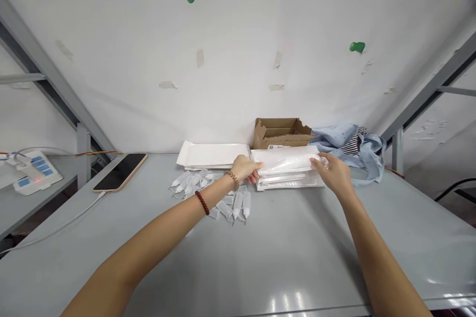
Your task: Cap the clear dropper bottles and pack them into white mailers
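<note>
A stack of white bubble-wrap packs [290, 180] lies on the grey table in front of a cardboard box. Its top bubble-wrap pack [286, 158] is gripped at both ends. My left hand [244, 167] pinches the left end between thumb and fingers, and my right hand [332, 172] has its thumb and fingers closed on the right end. Under and beside my left wrist lie several small translucent squeeze bottles [238, 203] with pointed tips, partly hidden by the forearm. Behind them rests a pile of flat white sheets or envelopes [215, 153], left of the stack.
An open cardboard box [280, 133] stands against the wall, with light blue cloth [345, 146] to its right. A phone [122, 171] on a white cable lies at the left, near a power strip [37, 173]. Grey metal posts [397, 151] flank the table.
</note>
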The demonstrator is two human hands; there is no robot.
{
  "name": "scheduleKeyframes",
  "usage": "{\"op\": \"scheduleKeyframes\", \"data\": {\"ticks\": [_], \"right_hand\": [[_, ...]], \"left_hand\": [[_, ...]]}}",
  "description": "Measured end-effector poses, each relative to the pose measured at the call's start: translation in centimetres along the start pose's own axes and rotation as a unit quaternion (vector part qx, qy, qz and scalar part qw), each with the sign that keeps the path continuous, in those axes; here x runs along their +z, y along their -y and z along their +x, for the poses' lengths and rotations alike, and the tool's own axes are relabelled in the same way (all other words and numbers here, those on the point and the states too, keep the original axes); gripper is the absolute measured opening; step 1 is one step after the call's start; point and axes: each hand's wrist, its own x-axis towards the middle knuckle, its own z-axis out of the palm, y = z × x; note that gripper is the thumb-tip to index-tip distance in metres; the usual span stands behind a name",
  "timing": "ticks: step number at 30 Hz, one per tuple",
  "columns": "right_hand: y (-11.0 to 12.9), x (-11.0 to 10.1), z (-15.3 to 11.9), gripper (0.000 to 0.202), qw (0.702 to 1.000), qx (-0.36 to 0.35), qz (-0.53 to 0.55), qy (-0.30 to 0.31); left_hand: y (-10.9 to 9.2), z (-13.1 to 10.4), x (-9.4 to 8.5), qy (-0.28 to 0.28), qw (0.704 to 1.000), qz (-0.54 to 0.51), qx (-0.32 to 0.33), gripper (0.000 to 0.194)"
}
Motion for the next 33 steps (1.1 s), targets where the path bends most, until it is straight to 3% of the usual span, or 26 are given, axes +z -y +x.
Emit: {"op": "scheduleKeyframes", "data": {"ticks": [3,8,10,13,22,33], "right_hand": [[0.3,-0.1,-0.1,0.049,0.999,-0.015,0.002,-0.040],[1.7,-0.6,-0.7,0.048,0.993,-0.041,0.018,-0.105],[2.6,-0.8,-1.1,0.043,0.988,-0.066,0.035,-0.135],[3.8,-0.8,-1.7,0.036,0.977,-0.111,0.065,-0.170],[6.1,-0.2,-3.5,0.027,0.967,-0.174,0.096,-0.161],[8.8,0.9,-6.3,0.019,0.952,-0.266,0.112,-0.103]], "left_hand": [[0.7,-0.9,-2.0,-0.046,0.996,0.068,0.036,0.029],[3.3,-2.0,-8.5,-0.144,0.950,0.243,0.133,0.022],[4.4,-1.8,-10.8,-0.139,0.926,0.311,0.164,0.025],[5.7,-1.1,-12.6,-0.111,0.897,0.386,0.184,0.030],[5.9,0.3,-13.5,-0.057,0.862,0.469,0.184,0.028],[6.3,0.0,-13.1,-0.073,0.845,0.490,0.200,0.028]]}}
